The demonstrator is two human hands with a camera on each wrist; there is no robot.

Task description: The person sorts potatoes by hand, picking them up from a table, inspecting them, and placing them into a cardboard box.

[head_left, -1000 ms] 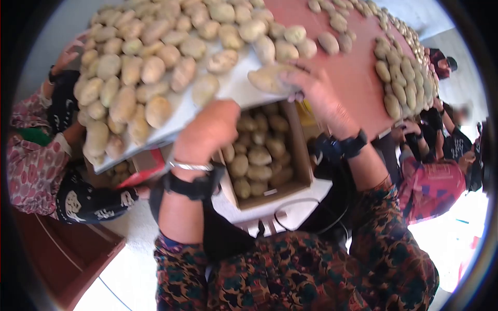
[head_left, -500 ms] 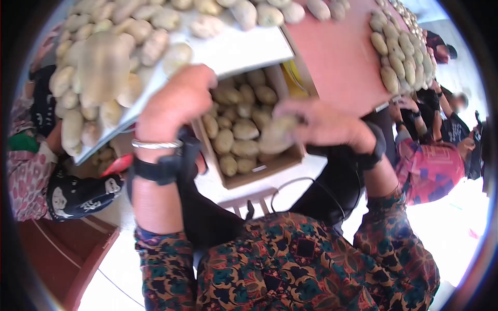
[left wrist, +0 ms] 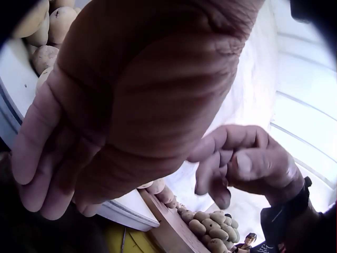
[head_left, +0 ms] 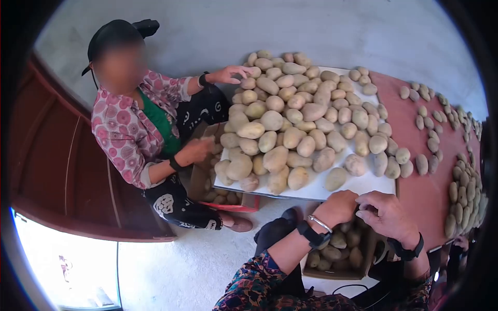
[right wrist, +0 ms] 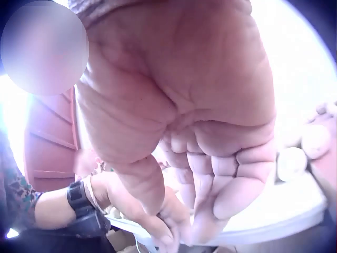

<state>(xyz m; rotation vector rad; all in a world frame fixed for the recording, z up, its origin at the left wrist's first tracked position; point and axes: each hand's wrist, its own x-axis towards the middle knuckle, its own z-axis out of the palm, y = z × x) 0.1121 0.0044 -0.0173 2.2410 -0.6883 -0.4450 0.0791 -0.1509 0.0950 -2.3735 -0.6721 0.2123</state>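
Note:
Both hands hover close together over the front edge of the white tabletop (head_left: 358, 187). My left hand (head_left: 338, 207) hangs with loosely bent fingers and holds nothing; its palm side fills much of the left wrist view. Beside it, my right hand (head_left: 388, 213) has relaxed, slightly curled fingers around nothing. In the right wrist view the fingertips of the two hands overlap. Below them stands a cardboard box (head_left: 371, 255) holding several potatoes (head_left: 332, 253), partly hidden by the hands and wrists. A single potato (head_left: 336, 179) lies near the table edge, closest to my left hand.
A large potato pile (head_left: 290, 116) covers much of the white top. Another person (head_left: 129, 119) sits at the left, one hand at the pile and one over a second box (head_left: 199, 181). On the right, a reddish table (head_left: 399, 119) carries more potatoes (head_left: 464, 197).
My right hand carried a potato from the table edge down over the box, let it go, and is now empty back near the edge. The head view has swung left, showing the seated person.

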